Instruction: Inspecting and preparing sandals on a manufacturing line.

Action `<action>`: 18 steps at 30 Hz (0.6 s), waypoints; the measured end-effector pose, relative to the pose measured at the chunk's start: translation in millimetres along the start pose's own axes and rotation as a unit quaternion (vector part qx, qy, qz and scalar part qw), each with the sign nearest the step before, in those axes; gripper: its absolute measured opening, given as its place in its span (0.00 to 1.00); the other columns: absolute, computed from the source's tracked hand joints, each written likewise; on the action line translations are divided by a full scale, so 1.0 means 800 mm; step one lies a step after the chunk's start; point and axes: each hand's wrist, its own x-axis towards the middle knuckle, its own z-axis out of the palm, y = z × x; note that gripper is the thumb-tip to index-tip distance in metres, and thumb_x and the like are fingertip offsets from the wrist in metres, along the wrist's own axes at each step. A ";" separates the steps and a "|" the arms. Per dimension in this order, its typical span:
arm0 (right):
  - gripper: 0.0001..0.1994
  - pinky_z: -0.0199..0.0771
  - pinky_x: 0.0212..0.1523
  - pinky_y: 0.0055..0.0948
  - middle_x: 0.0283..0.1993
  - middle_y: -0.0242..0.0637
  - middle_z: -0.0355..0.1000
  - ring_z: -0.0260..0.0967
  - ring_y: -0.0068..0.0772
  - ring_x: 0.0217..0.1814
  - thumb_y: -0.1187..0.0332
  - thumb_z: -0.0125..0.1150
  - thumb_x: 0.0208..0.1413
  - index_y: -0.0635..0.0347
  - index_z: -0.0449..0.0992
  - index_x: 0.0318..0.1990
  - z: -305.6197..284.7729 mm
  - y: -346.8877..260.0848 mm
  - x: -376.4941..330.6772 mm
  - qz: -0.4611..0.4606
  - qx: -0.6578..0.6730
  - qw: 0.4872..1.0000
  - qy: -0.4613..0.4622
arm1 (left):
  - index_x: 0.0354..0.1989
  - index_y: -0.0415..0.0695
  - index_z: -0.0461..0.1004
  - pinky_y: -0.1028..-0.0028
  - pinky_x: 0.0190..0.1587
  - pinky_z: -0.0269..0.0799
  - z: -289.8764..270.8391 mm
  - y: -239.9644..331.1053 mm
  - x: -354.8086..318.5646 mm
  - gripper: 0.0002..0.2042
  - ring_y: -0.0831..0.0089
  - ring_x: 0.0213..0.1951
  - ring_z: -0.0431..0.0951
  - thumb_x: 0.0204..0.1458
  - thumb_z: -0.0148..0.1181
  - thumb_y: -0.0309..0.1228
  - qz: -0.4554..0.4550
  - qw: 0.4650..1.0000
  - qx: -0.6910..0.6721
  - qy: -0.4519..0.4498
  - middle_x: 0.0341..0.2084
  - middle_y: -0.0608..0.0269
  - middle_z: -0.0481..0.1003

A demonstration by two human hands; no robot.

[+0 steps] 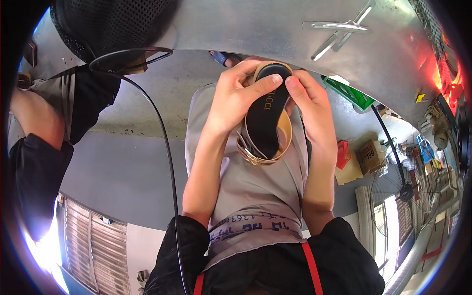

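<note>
Above my lap I hold a sandal (266, 125) with a black insole, a tan edge and a shiny gold strap at its lower end. My left hand (233, 96) grips its upper end from the left, the thumb pressed onto the insole. From the right, my right hand (311, 101) holds the same end, its thumb beside the other one. The fingers of both hands are partly hidden behind the sandal. Under it a grey apron (255, 189) covers my lap.
A metal worktable (236, 27) curves across the top, with crossed metal strips (339, 32) on it. A black mesh object (113, 24) stands at upper left, near a dangling black cable (164, 132). Another person's arm (42, 115) is at left. A green crate (349, 93), cardboard box (369, 156) and fan (406, 191) are at right.
</note>
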 end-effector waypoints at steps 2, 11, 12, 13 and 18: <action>0.16 0.64 0.34 0.18 0.35 0.25 0.70 0.64 0.14 0.34 0.60 0.57 0.65 0.63 0.75 0.51 0.008 -0.007 -0.003 0.005 0.002 1.000 0.015 | 0.44 0.33 0.76 0.76 0.42 0.73 -0.005 -0.002 0.000 0.13 0.76 0.39 0.75 0.55 0.65 0.29 0.021 0.999 0.048 0.012 0.38 0.59 0.75; 0.13 0.64 0.36 0.17 0.35 0.26 0.72 0.63 0.15 0.34 0.65 0.59 0.63 0.66 0.76 0.49 0.018 0.009 -0.006 -0.014 0.125 0.992 0.027 | 0.42 0.37 0.79 0.74 0.40 0.71 -0.002 0.006 -0.006 0.12 0.68 0.41 0.74 0.52 0.65 0.31 0.170 0.928 0.327 0.050 0.37 0.54 0.75; 0.13 0.64 0.36 0.17 0.35 0.26 0.72 0.63 0.15 0.34 0.65 0.59 0.63 0.66 0.76 0.49 0.020 0.008 -0.008 -0.014 0.126 0.992 0.028 | 0.42 0.37 0.79 0.74 0.39 0.70 0.001 0.008 -0.007 0.12 0.68 0.40 0.74 0.54 0.64 0.31 0.161 0.934 0.314 0.052 0.37 0.54 0.75; 0.13 0.63 0.36 0.17 0.35 0.27 0.72 0.63 0.15 0.33 0.66 0.59 0.63 0.66 0.76 0.48 0.022 0.007 -0.010 -0.009 0.150 0.988 0.031 | 0.42 0.37 0.79 0.74 0.39 0.70 0.001 0.008 -0.009 0.12 0.68 0.40 0.74 0.54 0.64 0.31 0.160 0.934 0.314 0.050 0.37 0.54 0.75; 0.12 0.64 0.36 0.17 0.35 0.28 0.73 0.65 0.15 0.34 0.67 0.59 0.63 0.67 0.76 0.47 0.029 0.004 -0.013 0.019 0.216 0.974 0.062 | 0.39 0.36 0.75 0.76 0.30 0.67 -0.018 0.026 -0.024 0.11 0.78 0.27 0.72 0.60 0.59 0.33 -0.007 0.950 0.312 -0.017 0.24 0.62 0.74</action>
